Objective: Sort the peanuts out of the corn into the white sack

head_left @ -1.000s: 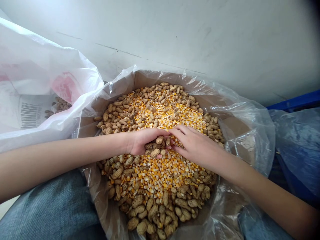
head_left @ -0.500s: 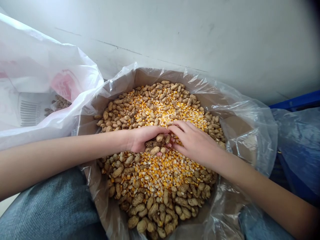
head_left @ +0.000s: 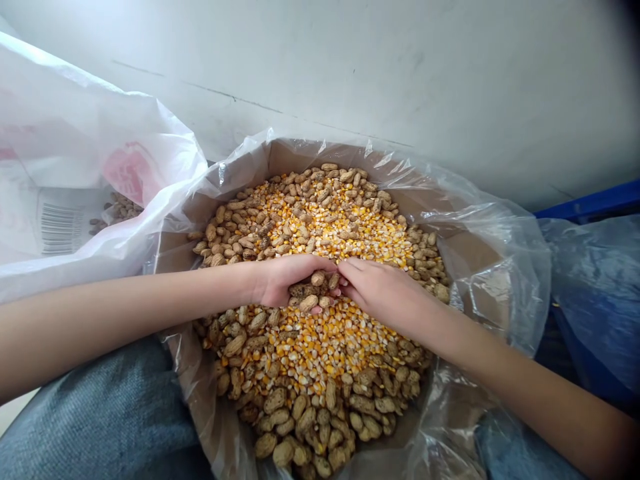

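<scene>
A box lined with clear plastic (head_left: 480, 247) holds yellow corn kernels (head_left: 325, 340) and unshelled peanuts (head_left: 300, 420). Over its middle, my left hand (head_left: 290, 275) is cupped around several peanuts (head_left: 310, 293), some of them dark. My right hand (head_left: 375, 287) meets the left one at the fingertips, beside the held peanuts. Its fingers are pressed together, and whatever they grip, if anything, is hidden.
On the left stands a white plastic sack (head_left: 90, 153) with a barcode and peanuts showing inside. A pale wall (head_left: 325, 67) rises behind the box. At the right are a blue frame (head_left: 595, 202) and clear plastic (head_left: 600, 287).
The fingers of my right hand, spread before, have closed together and come against the left fingertips. My left hand still holds its peanuts.
</scene>
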{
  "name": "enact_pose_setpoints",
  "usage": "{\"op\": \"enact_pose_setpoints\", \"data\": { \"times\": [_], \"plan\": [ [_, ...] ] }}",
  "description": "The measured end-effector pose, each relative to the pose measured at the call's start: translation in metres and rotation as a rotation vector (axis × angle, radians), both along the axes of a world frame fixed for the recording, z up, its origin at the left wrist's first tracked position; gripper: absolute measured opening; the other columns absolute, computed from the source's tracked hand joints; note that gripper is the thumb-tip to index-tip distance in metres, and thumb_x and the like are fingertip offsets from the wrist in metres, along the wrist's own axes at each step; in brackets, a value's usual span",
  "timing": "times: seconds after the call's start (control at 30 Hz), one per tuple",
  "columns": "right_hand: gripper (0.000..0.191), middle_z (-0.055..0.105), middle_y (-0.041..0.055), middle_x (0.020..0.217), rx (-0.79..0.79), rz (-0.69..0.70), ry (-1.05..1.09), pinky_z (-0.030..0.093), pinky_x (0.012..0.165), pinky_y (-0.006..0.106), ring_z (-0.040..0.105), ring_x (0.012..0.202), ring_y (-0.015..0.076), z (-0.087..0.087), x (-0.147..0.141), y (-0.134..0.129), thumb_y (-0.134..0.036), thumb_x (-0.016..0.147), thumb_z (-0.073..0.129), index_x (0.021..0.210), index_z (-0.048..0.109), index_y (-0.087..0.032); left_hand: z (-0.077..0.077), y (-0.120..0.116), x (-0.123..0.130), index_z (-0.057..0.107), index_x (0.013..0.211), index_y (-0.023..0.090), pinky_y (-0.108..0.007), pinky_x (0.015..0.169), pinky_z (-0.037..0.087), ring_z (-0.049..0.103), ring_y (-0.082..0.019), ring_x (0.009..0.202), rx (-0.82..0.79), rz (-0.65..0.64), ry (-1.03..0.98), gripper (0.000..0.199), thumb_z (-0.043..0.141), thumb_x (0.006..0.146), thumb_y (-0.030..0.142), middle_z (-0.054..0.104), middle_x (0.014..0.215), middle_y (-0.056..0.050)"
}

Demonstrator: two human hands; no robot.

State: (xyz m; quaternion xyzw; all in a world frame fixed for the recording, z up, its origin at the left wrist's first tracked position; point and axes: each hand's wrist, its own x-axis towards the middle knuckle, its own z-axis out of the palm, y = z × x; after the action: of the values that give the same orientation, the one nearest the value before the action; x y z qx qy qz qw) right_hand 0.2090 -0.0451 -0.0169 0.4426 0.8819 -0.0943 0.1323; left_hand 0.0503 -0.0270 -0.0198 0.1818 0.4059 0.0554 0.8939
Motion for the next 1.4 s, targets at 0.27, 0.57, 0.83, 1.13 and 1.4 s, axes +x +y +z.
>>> {"op": "enact_pose_setpoints", "data": {
  "times": [0.27, 0.57, 0.83, 1.13, 1.4],
  "plan": [
    [0.018, 0.053, 0.0030, 0.080, 0.034, -0.019, 0.003, 0.035, 0.059, 0.023, 0.052, 0.069, 0.0129, 0.007, 0.002, 0.001, -0.014, 0.077, 0.037, 0.088, 0.050, -0.018, 0.002, 0.004, -0.002, 0.055, 0.065, 0.011, -0.015, 0.038, 0.038, 0.049, -0.006, 0.045, -0.022, 0.010, -0.030, 0.022, 0.040, 0.076, 0.025, 0.053, 0.054, 0.000],
    [0.025, 0.054, 0.0071, 0.090, -0.080, 0.000, 0.080, 0.039, 0.074, 0.029, 0.051, 0.084, 0.0181, 0.002, 0.009, 0.005, -0.018, 0.076, 0.041, 0.099, 0.051, -0.017, 0.014, 0.014, -0.010, 0.055, 0.069, 0.013, -0.015, 0.037, 0.039, 0.051, -0.007, 0.048, 0.059, 0.126, -0.083, 0.019, 0.039, 0.076, 0.021, 0.057, 0.062, -0.002],
    [0.024, 0.056, 0.0025, 0.098, -0.100, -0.157, 0.273, 0.040, 0.076, 0.031, 0.052, 0.086, 0.0174, 0.021, 0.012, 0.012, -0.032, 0.079, 0.039, 0.096, 0.053, -0.023, 0.029, 0.027, -0.026, 0.054, 0.072, 0.012, -0.015, 0.036, 0.039, 0.051, -0.008, 0.049, 0.125, 0.302, -0.136, 0.015, 0.040, 0.075, 0.017, 0.052, 0.058, -0.002],
    [0.035, 0.055, 0.0040, 0.107, 0.119, -0.360, 0.763, 0.037, 0.082, 0.035, 0.049, 0.097, 0.0180, -0.002, 0.009, 0.105, -0.036, 0.082, 0.031, 0.107, 0.050, -0.021, 0.044, 0.040, -0.046, 0.052, 0.072, 0.011, -0.013, 0.036, 0.038, 0.050, -0.008, 0.049, 0.094, 0.488, -0.207, 0.015, 0.037, 0.075, 0.015, 0.050, 0.057, -0.003],
    [0.041, 0.052, 0.0052, 0.113, -0.100, -0.321, 0.855, 0.029, 0.090, 0.030, 0.044, 0.104, 0.0160, -0.052, -0.032, 0.142, -0.039, 0.077, 0.039, 0.107, 0.053, -0.016, 0.053, 0.044, -0.054, 0.052, 0.075, 0.011, -0.013, 0.035, 0.037, 0.050, -0.007, 0.048, 0.086, 0.573, -0.205, 0.019, 0.034, 0.078, 0.016, 0.051, 0.058, -0.003]
  ]
}}
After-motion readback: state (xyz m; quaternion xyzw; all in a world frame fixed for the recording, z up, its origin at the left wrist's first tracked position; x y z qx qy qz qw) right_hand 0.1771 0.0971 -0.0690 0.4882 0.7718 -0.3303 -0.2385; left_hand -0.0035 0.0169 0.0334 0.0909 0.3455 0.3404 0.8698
